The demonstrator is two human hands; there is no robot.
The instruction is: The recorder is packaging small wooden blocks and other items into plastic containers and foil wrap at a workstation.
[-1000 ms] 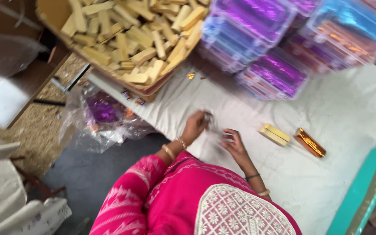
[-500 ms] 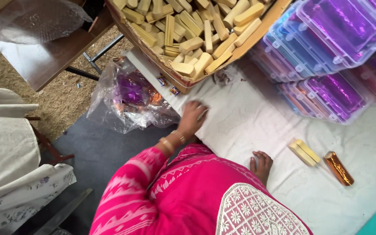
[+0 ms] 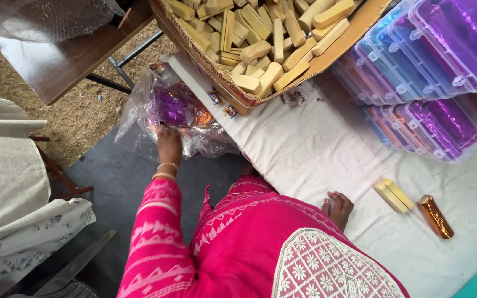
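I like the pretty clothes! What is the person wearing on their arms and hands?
Both arms wear bright pink sleeves with white zigzag and triangle patterns. The left hand has gold-coloured bangles round the wrist, just past the sleeve's end. The right hand is bare, with no rings that I can see; its wrist is hidden behind the pink clothing.

A dark wooden table (image 3: 67, 60) stands far left on coarse straw-coloured floor matting (image 3: 78, 116). Nearer lies grey flooring (image 3: 111, 187). Soft daylight falls evenly.

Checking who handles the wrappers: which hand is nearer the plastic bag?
Left. The left hand is reaching into the plastic bag beside the table edge. The right hand rests flat on the white cloth, well away from it.
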